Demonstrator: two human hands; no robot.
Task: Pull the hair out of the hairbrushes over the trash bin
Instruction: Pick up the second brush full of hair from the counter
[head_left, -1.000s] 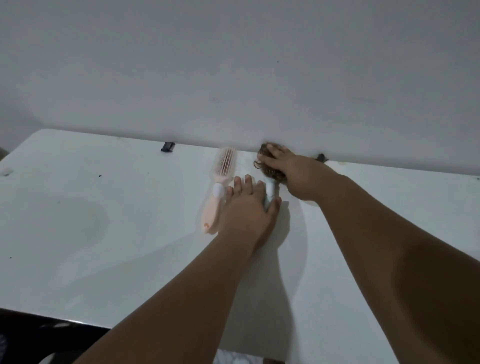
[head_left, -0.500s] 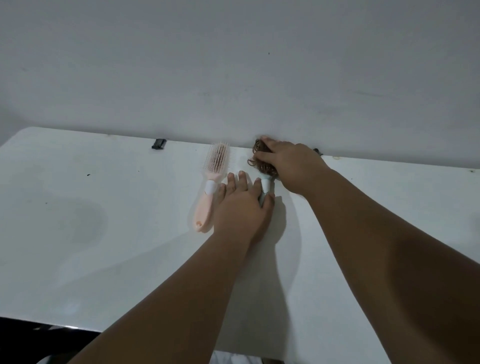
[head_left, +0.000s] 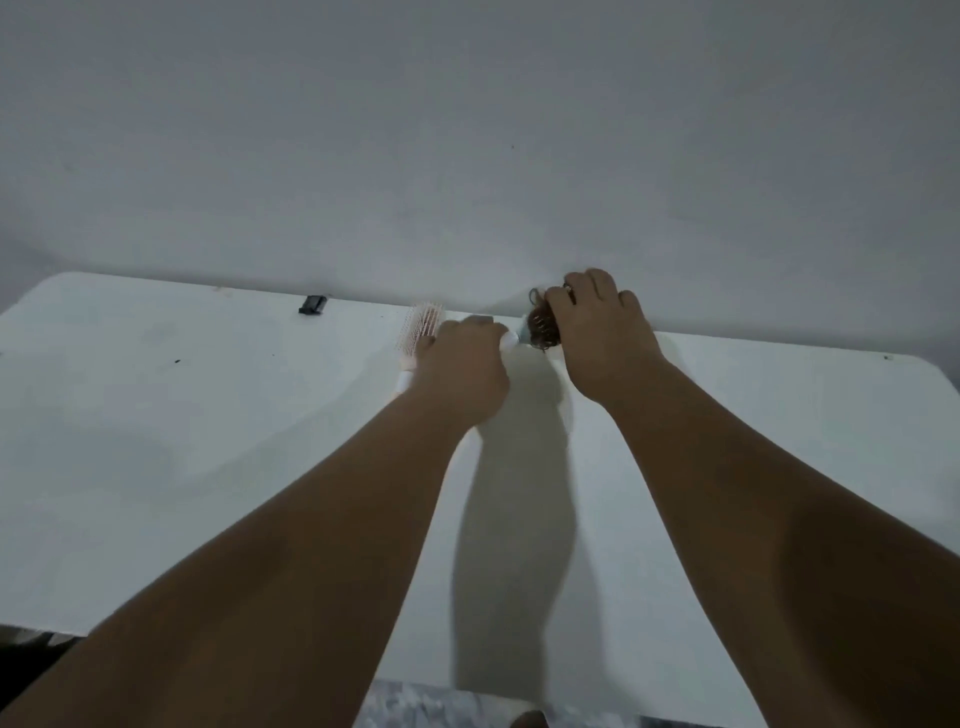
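A pale blue hairbrush (head_left: 514, 339) clogged with brown hair (head_left: 543, 327) is at the far edge of the white table (head_left: 208, 441), by the wall. My left hand (head_left: 462, 369) is closed around its handle, which is mostly hidden. My right hand (head_left: 602, 332) pinches the clump of hair on the brush head. A pink hairbrush (head_left: 421, 327) lies on the table just left of my left hand, its handle partly covered. No trash bin is in view.
A grey wall (head_left: 467, 156) rises straight behind the table. A small black clip (head_left: 312, 304) sits at the table's far edge to the left. The table's near edge runs along the bottom, with dark floor at the lower left.
My left hand went from flat over the blue brush's handle to closed around it. The brush has turned with its head to the right, and my right hand still grips the hair.
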